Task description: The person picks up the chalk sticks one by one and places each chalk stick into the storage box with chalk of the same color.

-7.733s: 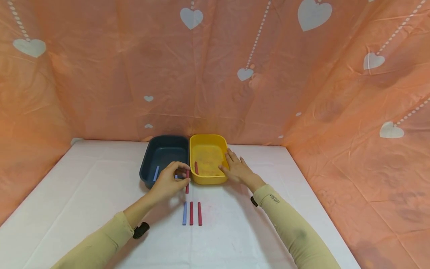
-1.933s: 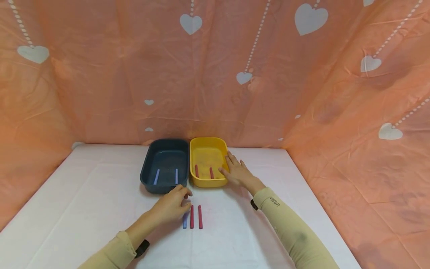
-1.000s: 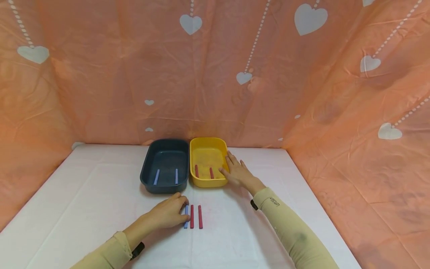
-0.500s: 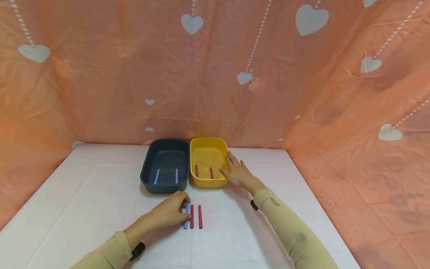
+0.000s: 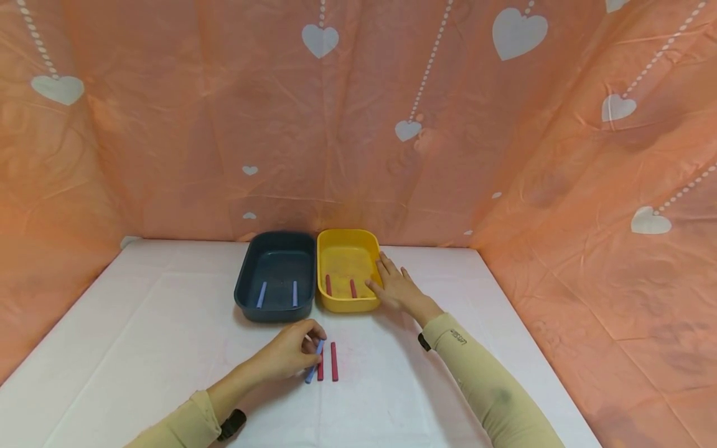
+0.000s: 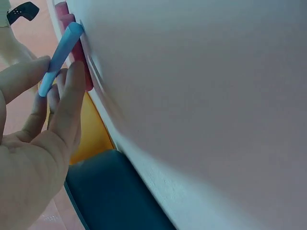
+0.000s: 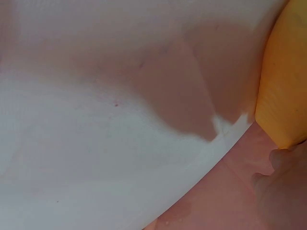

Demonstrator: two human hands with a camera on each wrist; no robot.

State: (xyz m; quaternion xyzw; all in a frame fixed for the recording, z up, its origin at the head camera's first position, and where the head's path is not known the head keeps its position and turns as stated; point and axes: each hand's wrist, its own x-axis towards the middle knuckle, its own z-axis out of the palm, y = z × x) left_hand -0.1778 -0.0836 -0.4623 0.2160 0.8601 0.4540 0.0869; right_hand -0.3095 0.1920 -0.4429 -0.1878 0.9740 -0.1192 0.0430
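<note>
Left hand (image 5: 288, 356) pinches blue stick (image 5: 314, 362), one end tilted up; right hand (image 5: 394, 287) flat, fingers relaxed, against yellow tray (image 5: 345, 305).

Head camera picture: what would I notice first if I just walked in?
Probably the yellow tray beside the dark blue tray at the back of the white table, two red sticks in one and two blue sticks in the other. Then the left hand pinching a blue stick up off the table, next to two red sticks.
</note>
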